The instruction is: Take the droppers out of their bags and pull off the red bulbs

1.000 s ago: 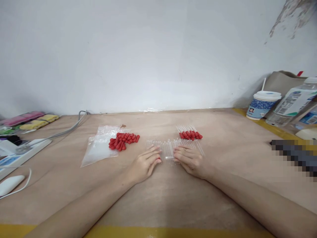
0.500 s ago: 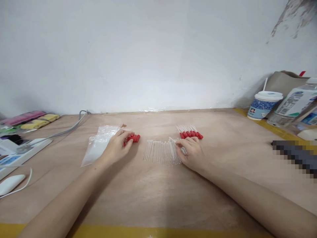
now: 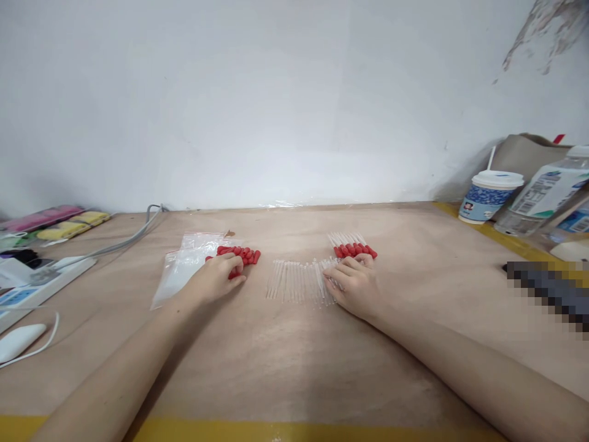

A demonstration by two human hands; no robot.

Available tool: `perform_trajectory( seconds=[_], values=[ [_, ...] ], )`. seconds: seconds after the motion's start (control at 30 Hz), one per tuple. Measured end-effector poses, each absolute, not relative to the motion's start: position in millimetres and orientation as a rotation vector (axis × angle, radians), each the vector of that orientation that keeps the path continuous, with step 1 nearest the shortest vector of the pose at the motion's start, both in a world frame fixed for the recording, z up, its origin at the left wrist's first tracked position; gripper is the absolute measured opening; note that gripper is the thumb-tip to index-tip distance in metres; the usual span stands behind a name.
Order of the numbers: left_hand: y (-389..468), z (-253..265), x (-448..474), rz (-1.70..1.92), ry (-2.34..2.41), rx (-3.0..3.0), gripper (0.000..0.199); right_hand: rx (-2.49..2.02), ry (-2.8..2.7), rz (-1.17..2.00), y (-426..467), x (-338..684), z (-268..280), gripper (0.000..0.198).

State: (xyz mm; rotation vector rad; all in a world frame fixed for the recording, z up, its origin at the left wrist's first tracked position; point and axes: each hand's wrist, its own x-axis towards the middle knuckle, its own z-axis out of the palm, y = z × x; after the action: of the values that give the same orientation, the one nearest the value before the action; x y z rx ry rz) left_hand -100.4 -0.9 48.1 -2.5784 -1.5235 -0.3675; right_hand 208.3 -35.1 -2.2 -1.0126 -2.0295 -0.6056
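My left hand (image 3: 219,276) is curled at the near side of a pile of red rubber bulbs (image 3: 246,253), with a red bulb showing between its thumb and fingers. My right hand (image 3: 354,283) rests at the right end of a row of thin clear glass tubes (image 3: 292,281), its fingers closed over a tube there and its fingertips partly hiding it. Just beyond that hand lie several droppers (image 3: 354,248) side by side, their glass tips pointing to the wall and red bulbs toward me.
Clear zip bags (image 3: 177,276) lie beneath and left of my left hand. At far left are a power strip (image 3: 69,276), a cable and a white charger (image 3: 23,342). A lidded paper cup (image 3: 488,199) and a plastic bottle (image 3: 543,196) stand at right, beyond a pixelated dark object (image 3: 547,291).
My left hand has drawn back slightly toward me, uncovering more red bulbs. My right fingers have lowered over the glass tubes, and the raised tube lies lower.
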Motion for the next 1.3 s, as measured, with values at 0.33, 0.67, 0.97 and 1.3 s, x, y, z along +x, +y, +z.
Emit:
perform_trajectory(
  seconds=[0.33,0.67,0.97,1.3],
  values=[
    [-6,44,-91,-0.64,-1.32,-2.534,0.021,-1.004,-2.18,-0.448,-44,207,5,0.036],
    [-1,41,9,-0.854,-1.289,-2.748,0.011,-0.776,-2.166,-0.396,-55,212,-1,0.016],
    [50,38,98,-0.821,-1.433,-2.846,0.037,-0.714,-2.185,-0.395,-56,212,-1,0.021],
    [52,35,107,-1.022,-1.659,-2.653,0.028,-0.729,-2.181,-0.41,-52,214,-5,0.023]
  ],
)
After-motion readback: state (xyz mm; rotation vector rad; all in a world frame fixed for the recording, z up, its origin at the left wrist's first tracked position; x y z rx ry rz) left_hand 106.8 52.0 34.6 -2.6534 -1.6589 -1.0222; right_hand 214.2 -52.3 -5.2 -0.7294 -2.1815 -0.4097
